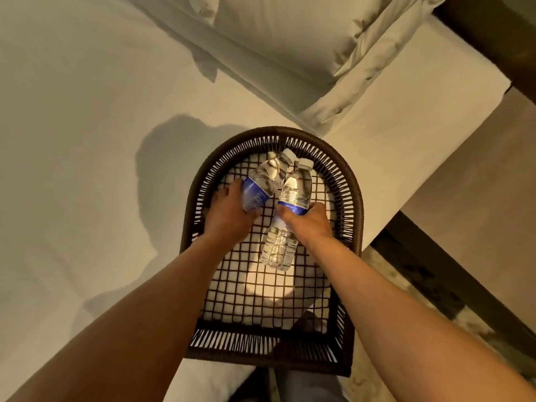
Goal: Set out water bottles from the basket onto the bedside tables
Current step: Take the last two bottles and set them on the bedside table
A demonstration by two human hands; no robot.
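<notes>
White bed [87, 140] lies under dark woven basket [352, 184]. Inside basket, left side: left hand [229, 213], grip wrapped round base end of left bottle [265, 179], cap pointing to far rim. Right of it, touching at necks: right bottle [297, 185], lower body held in right hand [309, 221], grip closed round label. Pillows [290, 39] beyond basket's far rim.

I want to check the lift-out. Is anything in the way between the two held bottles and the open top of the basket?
Nothing visible. The left hand holds the left bottle and the right hand the right bottle, over a third bottle in the basket. No bedside table shows.
</notes>
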